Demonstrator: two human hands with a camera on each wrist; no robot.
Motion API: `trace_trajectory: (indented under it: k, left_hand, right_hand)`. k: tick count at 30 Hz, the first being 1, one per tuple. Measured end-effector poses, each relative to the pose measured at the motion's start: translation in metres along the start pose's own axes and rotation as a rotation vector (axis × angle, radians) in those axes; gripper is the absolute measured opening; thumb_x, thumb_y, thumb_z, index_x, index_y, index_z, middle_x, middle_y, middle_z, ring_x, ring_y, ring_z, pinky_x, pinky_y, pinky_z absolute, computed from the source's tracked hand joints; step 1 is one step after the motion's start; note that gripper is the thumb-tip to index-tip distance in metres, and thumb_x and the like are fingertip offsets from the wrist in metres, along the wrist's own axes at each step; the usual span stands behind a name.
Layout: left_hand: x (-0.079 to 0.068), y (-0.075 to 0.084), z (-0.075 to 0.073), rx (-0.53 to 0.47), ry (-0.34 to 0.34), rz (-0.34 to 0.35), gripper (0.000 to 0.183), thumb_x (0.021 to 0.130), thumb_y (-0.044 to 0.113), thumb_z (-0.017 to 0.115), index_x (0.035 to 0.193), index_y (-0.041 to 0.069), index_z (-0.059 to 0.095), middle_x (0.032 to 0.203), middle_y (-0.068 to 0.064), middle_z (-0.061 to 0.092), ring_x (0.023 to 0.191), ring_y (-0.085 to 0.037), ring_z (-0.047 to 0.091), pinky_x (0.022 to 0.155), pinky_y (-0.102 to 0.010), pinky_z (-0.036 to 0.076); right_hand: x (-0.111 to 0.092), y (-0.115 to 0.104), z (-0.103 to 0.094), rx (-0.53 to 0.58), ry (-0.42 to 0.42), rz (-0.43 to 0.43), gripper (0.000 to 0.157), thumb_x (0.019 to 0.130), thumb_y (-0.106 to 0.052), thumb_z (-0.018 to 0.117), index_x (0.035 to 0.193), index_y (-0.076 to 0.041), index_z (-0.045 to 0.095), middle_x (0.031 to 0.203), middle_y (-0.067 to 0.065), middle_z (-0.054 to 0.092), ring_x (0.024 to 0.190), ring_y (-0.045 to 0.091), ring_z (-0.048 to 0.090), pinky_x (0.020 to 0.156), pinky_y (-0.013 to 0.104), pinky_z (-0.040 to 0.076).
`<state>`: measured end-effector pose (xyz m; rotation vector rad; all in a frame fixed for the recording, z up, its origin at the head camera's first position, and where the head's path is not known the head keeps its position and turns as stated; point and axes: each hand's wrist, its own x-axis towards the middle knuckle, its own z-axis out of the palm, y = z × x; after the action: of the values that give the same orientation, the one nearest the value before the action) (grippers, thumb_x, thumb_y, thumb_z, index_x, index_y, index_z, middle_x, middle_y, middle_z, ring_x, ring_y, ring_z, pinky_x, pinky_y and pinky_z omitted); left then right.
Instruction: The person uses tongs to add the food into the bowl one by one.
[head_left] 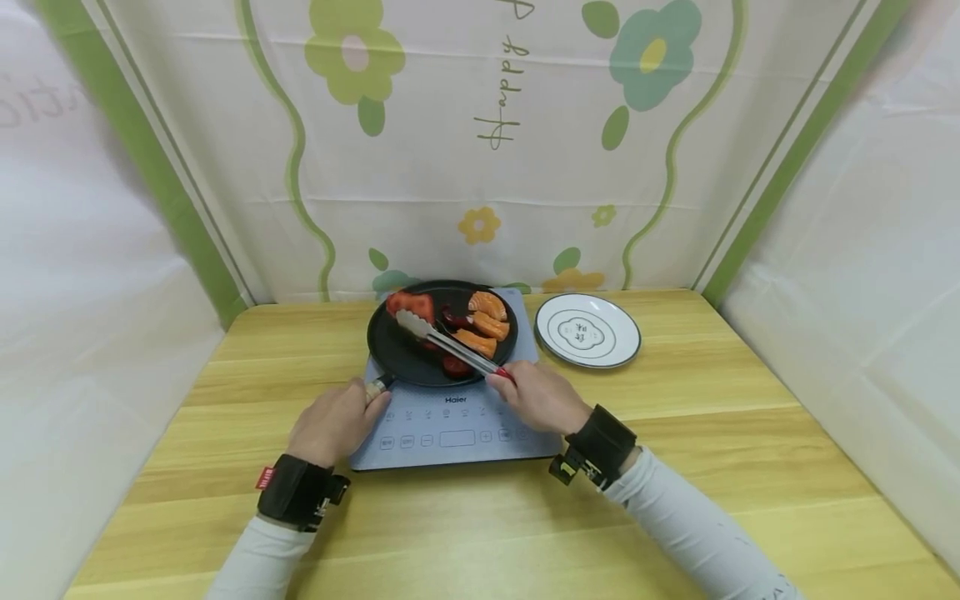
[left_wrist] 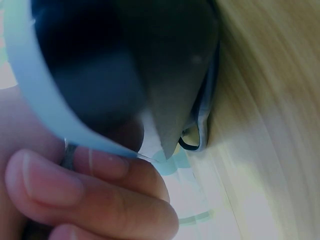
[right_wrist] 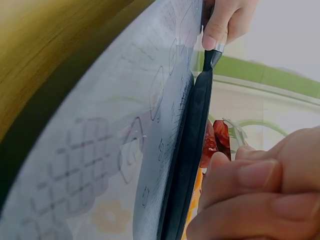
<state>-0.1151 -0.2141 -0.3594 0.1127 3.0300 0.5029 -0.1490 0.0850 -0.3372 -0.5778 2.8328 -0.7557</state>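
A round black frying pan [head_left: 392, 354] sits on a pale induction cooktop [head_left: 420, 454]. My left hand [head_left: 330, 425] grips the pan's handle [head_left: 377, 387] at its front left. With my right hand [head_left: 543, 396] I hold metal tongs [head_left: 468, 354] by their red-ended grip, slanting across the pan. Their scalloped head overlaps the lower edge of a red slice of food [head_left: 411, 304] at the back left. Orange salmon-like pieces [head_left: 489, 326] lie along the pan's right side, and another dark red piece [head_left: 454, 366] is near the front rim. In the right wrist view, my curled right fingers [right_wrist: 250, 200] hide the tongs' grip.
A white plate [head_left: 622, 342] with a dark rim line and a central motif stands right of the cooktop on the wooden table [head_left: 675, 517]. Behind the table hangs a flower-printed cloth [head_left: 450, 167], and white cloth [head_left: 862, 275] closes in both sides.
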Motion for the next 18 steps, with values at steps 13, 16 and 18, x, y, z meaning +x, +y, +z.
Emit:
trace_trajectory:
  k: [13,16,18]
  left_hand:
    - [0.0001,0.0015,0.0000,0.004,0.000,-0.009,0.042,0.098,0.046,0.046,0.096,0.004,0.049,0.070,-0.006,0.043,0.060,-0.020,0.045,0.052,-0.032,0.033]
    - [-0.0004,0.0019,-0.0004,0.003,-0.001,-0.006,0.043,0.098,0.046,0.047,0.097,0.003,0.050,0.070,-0.007,0.043,0.060,-0.020,0.045,0.053,-0.032,0.033]
    - [-0.0008,0.0018,-0.0007,0.002,-0.002,-0.005,0.043,0.098,0.046,0.047,0.098,0.003,0.050,0.070,-0.007,0.043,0.060,-0.020,0.045,0.052,-0.032,0.033]
  right_hand:
    - [0.0062,-0.0028,-0.0007,0.005,0.002,-0.005,0.042,0.101,-0.047,0.041,0.073,-0.018,0.053,0.061,-0.002,0.048,0.050,0.014,0.047,0.048,0.032,0.038]
    - [0.0079,-0.0033,-0.0010,-0.004,0.004,-0.010,0.042,0.101,-0.047,0.041,0.073,-0.018,0.052,0.060,-0.003,0.048,0.050,0.014,0.048,0.049,0.032,0.038]
    - [0.0090,-0.0037,-0.0013,-0.009,0.004,-0.009,0.042,0.101,-0.047,0.041,0.072,-0.018,0.052,0.060,-0.003,0.048,0.051,0.014,0.048,0.050,0.032,0.039]
